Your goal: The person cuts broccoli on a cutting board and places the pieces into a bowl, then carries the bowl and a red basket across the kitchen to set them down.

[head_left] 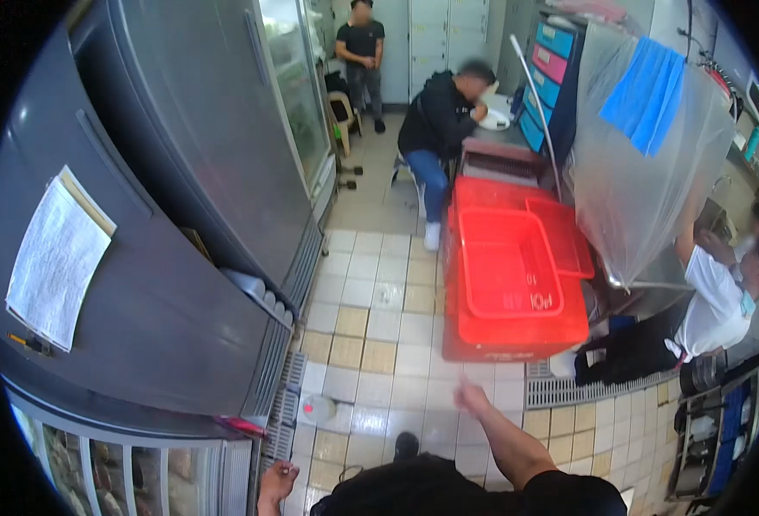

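1. The room was a commercial kitchen with a pale tiled floor (371,344), some tiles white and some tan, seen from above and bent by the wide lens.
2. Along the left stood a tall grey refrigerator (156,284) with a sheet of paper (57,258) stuck to its door, and below it a glass-fronted cabinet (121,469).
3. A metal floor grate (286,404) ran beside the refrigerator's base, and a small round white object (316,408) lay on the tiles next to it.
4. The person's left hand (278,482) hung low near the bottom edge, just beside the grate, fingers loosely curled and holding nothing.
5. The right hand (472,397) was stretched forward over the tiles, blurred, so I could not tell whether it was open or closed; it held nothing visible and was nearest the stack of red crates (508,292), just short of it.
6. Those crates sat on the floor mid-room, with a second grate (586,391) beside them.
7. Behind them a person in a dark top (439,120) sat bent over a sink, and another stood at the far wall (362,52).
8. On the right hung a clear plastic sheet (646,172) with a blue cloth (646,95) over it, and a person in a white shirt (715,301) leaned nearby.
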